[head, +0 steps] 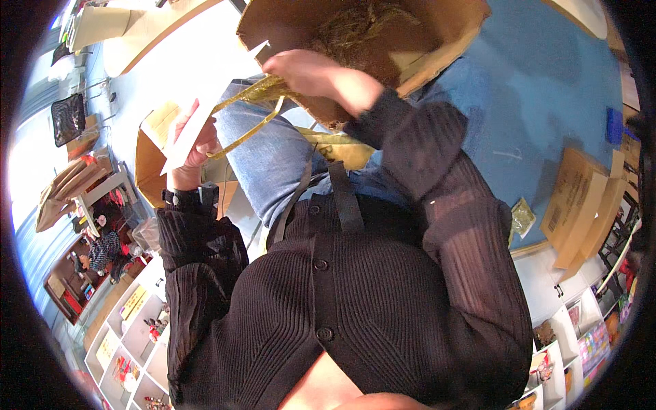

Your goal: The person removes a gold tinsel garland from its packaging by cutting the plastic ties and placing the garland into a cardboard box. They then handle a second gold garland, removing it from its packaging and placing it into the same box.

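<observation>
On the left, my left hand (200, 141) grips a flat white piece (187, 136), seen nearly edge-on; its material is unclear. From beside it, a yellowish translucent strip, like packing tape (248, 130), loops across to my right hand (312, 74). My right hand is closed on the bunched upper part of this tape, and its fingertips are partly hidden. It is at the near left edge of an uncovered cardboard box (451, 54). Inside the box lies a crumpled heap of the same yellowish film (353, 31).
Below the left hand stands another cardboard box (148, 169). A yellow printed bag (343, 151) lies between my jeans-clad legs. To the right are a blue surface (538, 102), a small clear packet (521, 218) and a tall carton (574, 200). White cubby shelves (115, 353) stand at lower left.
</observation>
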A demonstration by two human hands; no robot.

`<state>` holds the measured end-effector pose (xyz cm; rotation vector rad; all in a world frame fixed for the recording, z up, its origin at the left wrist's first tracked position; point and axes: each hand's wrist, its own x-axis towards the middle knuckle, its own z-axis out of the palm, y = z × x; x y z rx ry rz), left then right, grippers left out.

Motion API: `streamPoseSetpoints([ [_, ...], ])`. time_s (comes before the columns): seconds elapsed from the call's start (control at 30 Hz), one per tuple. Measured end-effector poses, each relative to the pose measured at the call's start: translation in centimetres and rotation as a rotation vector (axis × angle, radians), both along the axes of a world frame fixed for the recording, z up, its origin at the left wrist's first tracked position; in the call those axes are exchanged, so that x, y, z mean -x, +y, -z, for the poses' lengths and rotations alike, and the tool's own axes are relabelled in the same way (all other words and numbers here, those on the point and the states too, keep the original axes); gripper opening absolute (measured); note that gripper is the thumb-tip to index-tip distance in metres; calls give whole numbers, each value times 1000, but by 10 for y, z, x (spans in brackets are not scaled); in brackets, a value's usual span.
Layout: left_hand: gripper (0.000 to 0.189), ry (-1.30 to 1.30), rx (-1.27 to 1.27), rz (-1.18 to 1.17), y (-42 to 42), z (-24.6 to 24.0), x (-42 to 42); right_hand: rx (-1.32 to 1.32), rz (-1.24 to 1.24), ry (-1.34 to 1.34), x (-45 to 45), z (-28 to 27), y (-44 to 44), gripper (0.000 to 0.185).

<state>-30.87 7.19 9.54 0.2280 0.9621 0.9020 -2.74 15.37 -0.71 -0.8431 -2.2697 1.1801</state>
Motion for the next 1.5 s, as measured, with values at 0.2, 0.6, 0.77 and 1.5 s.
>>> streamPoseSetpoints([
  [0.2,31,288,40,-72,1,-21,-30,193,-206,184,61,23,1,24],
  [0.6,27,275,-45,273,30,-48,-89,434,452,-150,-189,-40,-6,38],
  [0.77,29,3,-412,639,48,-31,-103,420,252,202,-107,-70,-56,35],
  [1.5,42,312,-500,976,27,-59,-85,554,215,251,-99,-91,-112,28],
])
